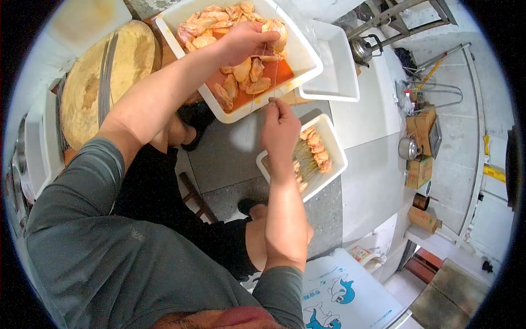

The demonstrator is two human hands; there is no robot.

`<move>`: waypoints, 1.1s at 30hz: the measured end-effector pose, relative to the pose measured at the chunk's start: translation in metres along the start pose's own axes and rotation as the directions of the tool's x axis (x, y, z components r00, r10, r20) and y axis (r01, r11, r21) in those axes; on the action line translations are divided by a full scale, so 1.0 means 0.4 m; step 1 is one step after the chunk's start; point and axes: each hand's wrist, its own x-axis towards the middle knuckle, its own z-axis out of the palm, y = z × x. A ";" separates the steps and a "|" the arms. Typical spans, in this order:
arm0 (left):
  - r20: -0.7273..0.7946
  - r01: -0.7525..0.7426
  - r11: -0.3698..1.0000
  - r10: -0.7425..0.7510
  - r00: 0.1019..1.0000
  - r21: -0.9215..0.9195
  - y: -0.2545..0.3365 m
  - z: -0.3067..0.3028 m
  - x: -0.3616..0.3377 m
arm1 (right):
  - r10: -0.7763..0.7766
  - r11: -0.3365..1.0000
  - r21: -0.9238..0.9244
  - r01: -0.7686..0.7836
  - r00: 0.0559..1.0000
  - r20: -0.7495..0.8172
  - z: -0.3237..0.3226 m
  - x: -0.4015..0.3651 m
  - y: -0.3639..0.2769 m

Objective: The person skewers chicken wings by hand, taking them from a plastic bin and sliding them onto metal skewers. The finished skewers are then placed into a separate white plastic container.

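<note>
My left hand [244, 43] is closed on a piece of raw chicken wing [275, 34] above a large white tub [304, 68]. More chicken wings [211, 21] lie in that tub in reddish liquid. Below the tub's near rim, my right hand [279, 131] has its thumb and fingers pinched around the end of a thin skewer [276, 77], which runs up toward the chicken in my left hand. Whether its tip is inside the meat cannot be made out. Partly behind my right wrist, a smaller white tray [338, 159] holds chicken pieces on skewers [316, 148].
At the left, a bundle of thin skewers [107, 77] lies on a round wooden chopping block [134, 63]. Another white tub [345, 74] stands right of the large one. A metal kettle [408, 148] and cardboard boxes [421, 127] are along the right. A white lid with dolphins [350, 290] is nearby.
</note>
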 end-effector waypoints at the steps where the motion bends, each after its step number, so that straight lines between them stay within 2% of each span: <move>1: -0.005 0.004 1.000 -0.004 1.000 0.002 -0.002 0.009 -0.002 | 0.016 1.000 0.019 -0.016 1.000 0.001 -0.001 0.001 -0.001; 5: -0.046 0.014 0.998 -0.011 0.999 0.062 0.006 0.044 -0.022 | 0.081 0.992 0.093 -0.081 0.997 0.001 0.019 0.017 0.025; 8: -0.043 0.021 0.998 -0.019 0.999 0.056 -0.004 0.043 -0.012 | 0.062 0.985 0.165 -0.056 0.997 -0.034 0.046 0.024 0.050; 12: -0.063 0.022 0.998 -0.019 0.998 0.053 -0.022 0.056 -0.018 | 0.081 0.990 0.119 -0.074 0.995 -0.051 0.042 0.031 0.033; 15: -0.054 0.060 0.985 -0.052 0.997 0.161 -0.019 0.074 -0.031 | 0.115 0.985 0.134 -0.110 0.993 -0.032 0.036 0.039 0.019; 17: -0.046 0.060 0.993 -0.055 0.997 0.104 -0.032 0.078 -0.028 | 0.123 0.983 0.142 -0.118 0.992 -0.027 0.034 0.045 0.019; 20: -0.072 0.056 0.997 -0.052 0.996 0.062 -0.042 0.068 -0.016 | 0.048 0.991 0.128 -0.033 0.992 -0.119 0.040 0.049 0.026; 27: -0.113 0.026 0.997 -0.034 0.993 -0.071 -0.021 0.043 -0.012 | -0.008 0.997 0.071 0.019 0.990 -0.144 0.044 0.031 0.032; 30: -0.101 0.056 0.998 -0.058 0.993 -0.017 -0.033 0.049 -0.008 | 0.014 0.995 0.100 0.002 0.988 -0.152 0.049 0.031 0.019; 33: -0.153 0.087 0.996 -0.085 0.985 0.008 -0.023 0.072 -0.027 | 0.009 0.996 0.090 0.006 0.987 -0.163 0.058 0.040 0.018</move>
